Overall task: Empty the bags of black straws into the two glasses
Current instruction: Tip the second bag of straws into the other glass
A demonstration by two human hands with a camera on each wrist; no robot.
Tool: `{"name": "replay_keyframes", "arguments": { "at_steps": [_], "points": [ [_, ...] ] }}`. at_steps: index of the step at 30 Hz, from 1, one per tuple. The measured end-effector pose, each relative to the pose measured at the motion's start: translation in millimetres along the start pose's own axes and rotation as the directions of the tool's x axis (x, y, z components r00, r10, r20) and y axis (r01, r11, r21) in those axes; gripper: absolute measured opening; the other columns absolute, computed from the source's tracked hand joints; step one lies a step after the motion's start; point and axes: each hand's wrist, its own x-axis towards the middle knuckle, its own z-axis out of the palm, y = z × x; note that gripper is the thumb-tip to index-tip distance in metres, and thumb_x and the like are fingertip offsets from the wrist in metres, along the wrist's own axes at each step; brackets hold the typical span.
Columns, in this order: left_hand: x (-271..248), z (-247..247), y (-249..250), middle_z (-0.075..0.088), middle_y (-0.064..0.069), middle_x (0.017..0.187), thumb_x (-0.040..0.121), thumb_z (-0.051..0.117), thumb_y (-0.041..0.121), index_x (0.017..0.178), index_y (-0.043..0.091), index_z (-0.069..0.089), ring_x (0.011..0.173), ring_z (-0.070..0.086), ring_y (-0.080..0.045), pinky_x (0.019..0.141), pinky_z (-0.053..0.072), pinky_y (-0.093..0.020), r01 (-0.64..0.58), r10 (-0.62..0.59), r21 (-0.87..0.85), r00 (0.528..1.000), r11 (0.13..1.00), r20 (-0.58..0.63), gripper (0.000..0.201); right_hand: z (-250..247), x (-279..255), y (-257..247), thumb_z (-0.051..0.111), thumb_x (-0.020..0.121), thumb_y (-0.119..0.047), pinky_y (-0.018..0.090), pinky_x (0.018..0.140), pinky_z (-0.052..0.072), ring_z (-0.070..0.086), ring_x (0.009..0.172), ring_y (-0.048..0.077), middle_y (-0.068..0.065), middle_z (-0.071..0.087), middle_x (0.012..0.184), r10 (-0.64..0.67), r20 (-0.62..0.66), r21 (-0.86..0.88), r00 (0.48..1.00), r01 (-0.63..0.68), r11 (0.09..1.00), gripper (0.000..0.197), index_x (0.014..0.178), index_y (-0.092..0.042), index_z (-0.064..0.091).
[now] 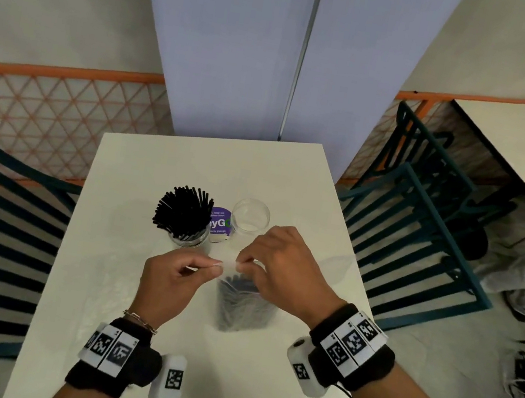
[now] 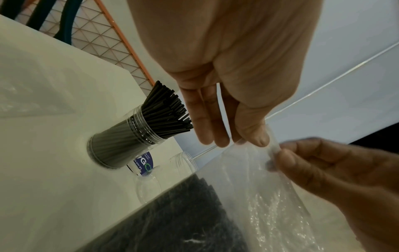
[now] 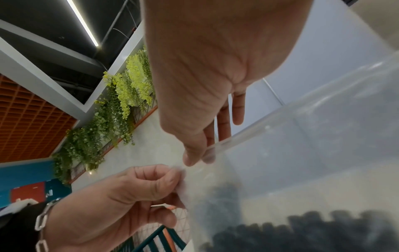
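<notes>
Between the left hand point(image 1: 172, 274) and right hand point(image 1: 283, 272), both pinching its top edge, hangs the clear bag point(image 1: 243, 314) of black straws point(image 3: 302, 230). Opening it seems in hand; next, peel the lips apart evenly.

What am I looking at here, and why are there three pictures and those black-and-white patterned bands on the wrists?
There is no machine here: a person is working with bare hands. The wide picture comes from a camera worn on the head, looking down. The other two come from small cameras strapped on with the patterned wrist bands, each looking along the fingers.

The left hand and the right hand each pinch the top edge of a clear plastic bag with black straws inside, over a white table. On the table stand a jar full of black straws, an empty clear jar, and a round purple label between them.
</notes>
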Motion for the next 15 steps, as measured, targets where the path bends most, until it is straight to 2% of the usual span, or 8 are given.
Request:
{"name": "replay_keyframes", "arguments": {
  "at_steps": [3,7,12,15],
  "points": [
    [0.1,-5.7,-5.2,0.081,0.022,0.086,0.083,0.088,0.008,0.076,0.036,0.084,0.076,0.074,0.002,0.072,0.056,-0.011,0.052,-0.052,-0.027,0.999,0.998,0.005,0.029,-14.2,-20.4,23.1,0.075,0.093,-0.030,0.029,0.090,0.039,0.062,0.087,0.014,-0.015,0.076,0.090,0.062,-0.036,-0.061,0.997,-0.064,0.996,0.005,0.090,-0.028,0.077],
    [-1.0,-10.3,-6.1,0.080,0.020,0.086,0.085,0.086,0.005,0.082,0.029,0.083,0.070,0.074,0.000,0.068,0.053,-0.007,0.084,-0.084,-0.058,0.996,0.995,0.004,0.024,-39.6,-57.3,58.2,0.071,0.097,-0.040,0.034,0.090,0.044,0.063,0.091,0.015,-0.017,0.075,0.096,0.183,-0.079,-0.098,0.980,-0.190,0.977,0.010,0.097,-0.032,0.075],
    [0.9,-9.2,-7.6,0.082,0.013,0.092,0.086,0.085,0.006,0.088,0.021,0.085,0.068,0.074,-0.007,0.066,0.055,-0.009,0.111,-0.111,-0.089,0.994,0.990,0.003,0.016,-59.2,-86.0,79.4,0.067,0.095,-0.047,0.028,0.089,0.035,0.060,0.093,0.012,-0.021,0.074,0.100,0.285,-0.089,-0.161,0.954,-0.296,0.941,0.015,0.097,-0.035,0.075],
    [2.3,-9.3,-8.5,0.082,0.010,0.093,0.087,0.084,0.005,0.088,0.022,0.085,0.070,0.075,-0.013,0.066,0.057,-0.012,0.121,-0.122,-0.110,0.993,0.987,0.000,0.018,-63.7,-95.9,84.5,0.069,0.093,-0.047,0.029,0.089,0.037,0.060,0.092,0.012,-0.020,0.074,0.100,0.338,-0.110,-0.173,0.935,-0.352,0.920,0.015,0.097,-0.034,0.076]
  ]
}}
